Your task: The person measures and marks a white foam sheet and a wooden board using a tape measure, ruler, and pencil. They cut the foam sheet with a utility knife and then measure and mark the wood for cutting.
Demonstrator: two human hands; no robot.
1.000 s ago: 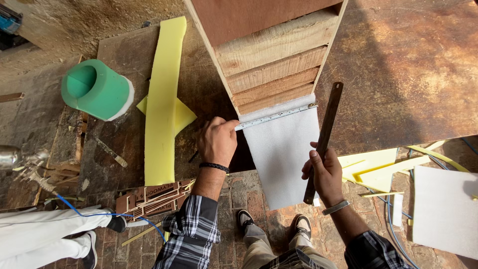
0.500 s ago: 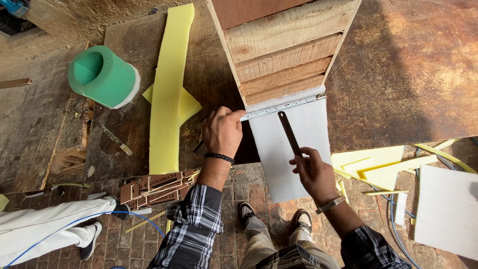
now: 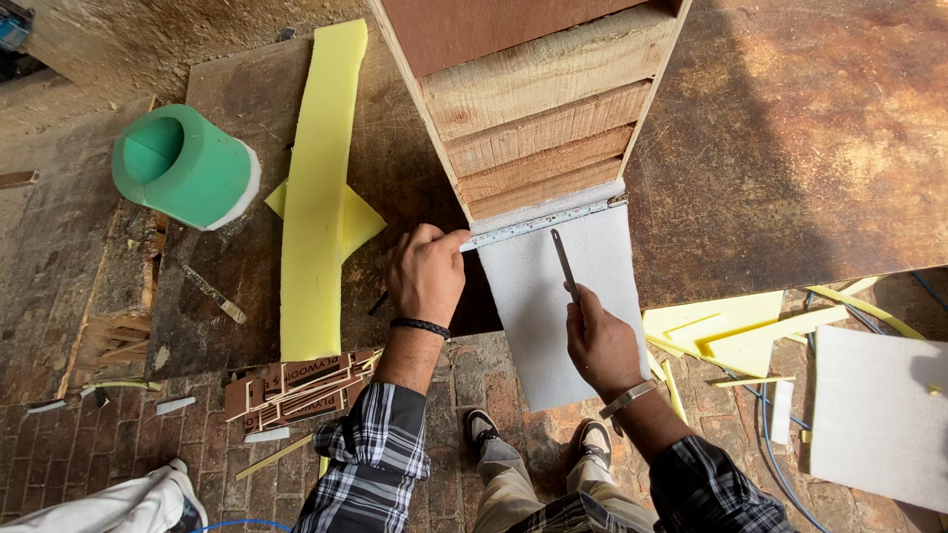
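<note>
My left hand (image 3: 427, 271) is closed over the near end of a metal ruler (image 3: 541, 220), fingers curled on top and pinning it flat. The ruler lies across the top edge of a white foam sheet (image 3: 553, 316), right where the sheet meets the lowest slat of the wooden frame (image 3: 538, 109). The sheet hangs down from that line toward my feet.

My right hand (image 3: 598, 343) is shut around the handle of a thin dark blade (image 3: 564, 262) — tip pointing up toward the ruler, resting on or just above the foam; I cannot tell whether it touches. The tip sits just below the ruler's edge, about mid-width of the sheet.

Around me: a long yellow foam strip (image 3: 321, 188) lies on the brown board (image 3: 790, 148) to the left, a green foam cylinder (image 3: 183, 168) beyond it. More yellow offcuts (image 3: 726, 331) and another white sheet (image 3: 874, 415) lie to my right. Wood scraps (image 3: 296, 390) sit on the brick floor — near my left sleeve.
</note>
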